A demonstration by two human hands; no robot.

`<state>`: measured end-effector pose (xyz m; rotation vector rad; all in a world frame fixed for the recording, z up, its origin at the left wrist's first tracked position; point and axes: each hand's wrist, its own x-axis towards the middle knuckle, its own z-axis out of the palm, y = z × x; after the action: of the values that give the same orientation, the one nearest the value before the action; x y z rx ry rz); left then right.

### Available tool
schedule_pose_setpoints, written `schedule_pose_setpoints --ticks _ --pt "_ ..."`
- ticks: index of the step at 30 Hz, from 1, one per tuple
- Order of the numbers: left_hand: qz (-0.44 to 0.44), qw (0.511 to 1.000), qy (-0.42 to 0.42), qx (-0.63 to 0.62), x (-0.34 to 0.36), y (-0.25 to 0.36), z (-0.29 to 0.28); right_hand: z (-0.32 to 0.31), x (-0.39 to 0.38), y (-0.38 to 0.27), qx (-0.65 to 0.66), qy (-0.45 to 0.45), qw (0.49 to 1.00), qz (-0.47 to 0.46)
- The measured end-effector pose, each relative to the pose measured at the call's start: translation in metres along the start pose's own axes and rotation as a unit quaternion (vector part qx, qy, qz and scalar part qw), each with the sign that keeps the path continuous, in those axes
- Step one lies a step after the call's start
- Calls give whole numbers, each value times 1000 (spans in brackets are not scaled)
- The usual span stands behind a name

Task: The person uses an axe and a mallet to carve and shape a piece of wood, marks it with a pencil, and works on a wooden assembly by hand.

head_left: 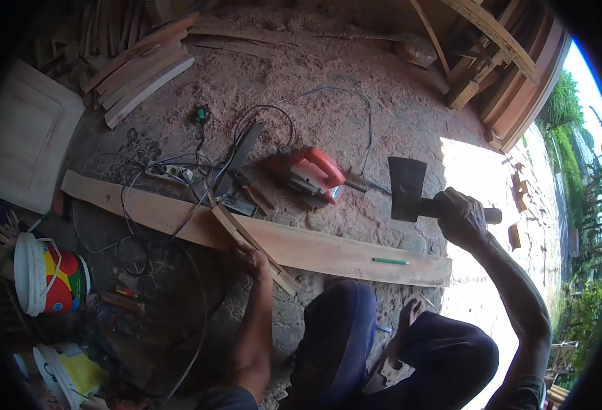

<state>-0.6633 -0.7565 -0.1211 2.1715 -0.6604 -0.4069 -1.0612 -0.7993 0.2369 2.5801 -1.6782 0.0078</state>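
My right hand (459, 215) is closed round the handle of a dark hatchet (407, 188), raised at the right with its broad blade upward. My left hand (252, 262) grips a narrow, slightly curved wooden piece (279, 272), tilted diagonally across a long pale plank (342, 254). A green pencil (391, 260) lies on that plank near its right end. Just behind the plank are pliers (253, 197) and a red power planer (311, 167), with cords looping over the floor and plank. My bent knees are at the lower middle.
Wood offcuts (144, 61) and a pale panel (24, 137) are at upper left, colourful buckets (51, 273) at lower left. Curved wooden frames (499, 48) stand at upper right, beside a sunlit opening with greenery. Shavings cover the floor (396, 109); loose tools lie near my legs.
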Motion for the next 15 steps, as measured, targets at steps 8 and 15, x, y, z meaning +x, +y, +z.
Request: schedule_pose_setpoints --ticks 8,15 --pt "42 990 -89 98 28 -9 -33 49 22 63 258 -98 916 290" --pt "-151 918 -356 -86 50 20 -54 311 43 186 135 -37 979 149"
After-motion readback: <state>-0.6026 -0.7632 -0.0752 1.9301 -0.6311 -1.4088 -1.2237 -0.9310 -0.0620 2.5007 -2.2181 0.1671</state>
